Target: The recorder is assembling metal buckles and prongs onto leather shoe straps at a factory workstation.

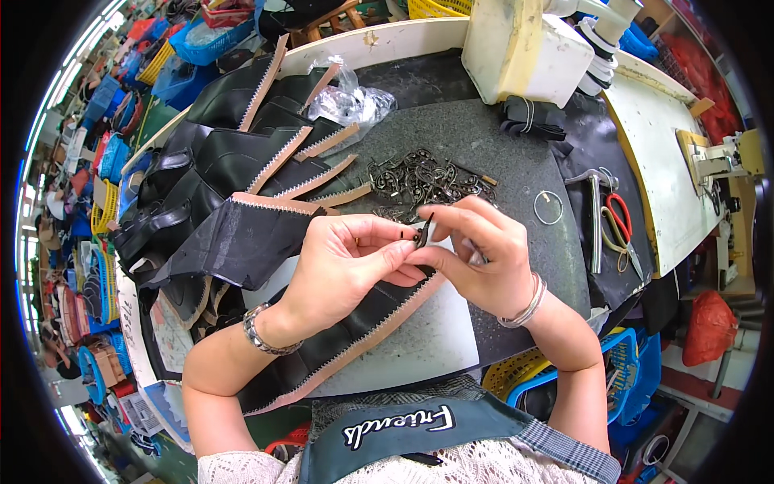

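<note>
My counter (504,270), speckled dark grey, pale raised rim. Lying on it: one heap of small metal fittings (419,179); to my left, stacked black pieces (230,153), tan zigzag edges; one clear plastic bag (352,105); one thin ring (562,210); one banded black bundle (532,119); one white sheet (447,339); one black sheet (614,153) bearing scissors (619,226).

We see dark, glossy metal in the hardware pile (421,179). Just below the pile: small held piece (423,233), shiny, metal-looking. Left of it: smooth leather-look black panels (226,165). Upper left: crinkly, glossy clear plastic bag (355,105). Beneath: matt, speckled worktop (480,133).
</note>
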Tool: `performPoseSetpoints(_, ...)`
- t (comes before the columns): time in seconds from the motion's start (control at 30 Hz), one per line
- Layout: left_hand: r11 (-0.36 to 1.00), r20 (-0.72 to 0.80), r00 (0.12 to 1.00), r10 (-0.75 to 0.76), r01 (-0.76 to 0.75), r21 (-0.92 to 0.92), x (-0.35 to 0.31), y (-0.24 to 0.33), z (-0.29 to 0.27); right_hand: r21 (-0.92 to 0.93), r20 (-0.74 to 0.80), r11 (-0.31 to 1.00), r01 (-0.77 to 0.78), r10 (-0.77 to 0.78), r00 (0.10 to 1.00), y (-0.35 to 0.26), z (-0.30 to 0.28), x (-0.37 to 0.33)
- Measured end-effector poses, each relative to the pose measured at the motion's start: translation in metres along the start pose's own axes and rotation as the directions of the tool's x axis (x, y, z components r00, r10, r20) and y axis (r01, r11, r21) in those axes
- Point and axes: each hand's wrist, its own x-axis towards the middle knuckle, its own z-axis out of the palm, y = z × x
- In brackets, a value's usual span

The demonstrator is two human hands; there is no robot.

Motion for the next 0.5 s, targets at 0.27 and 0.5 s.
performPoseSetpoints(0.27, 0.999, 0.062, 0.998, -0.031, 0.033, -0.042, 0.001, 0.002, -0.001, -0.075, -0.099, 0.987, 0.144, -0.151, 0.983, 0.003, 0.002, -0.006)
performPoseSetpoints(0.5, 0.988, 0.13, 0.979, -0.156, 0.157, -0.003, 0.005, 0.006, -0.001, -0.009, -0.146, 0.993, 0.114, -0.114, 0.983, 0.005, -0.003, -0.012)
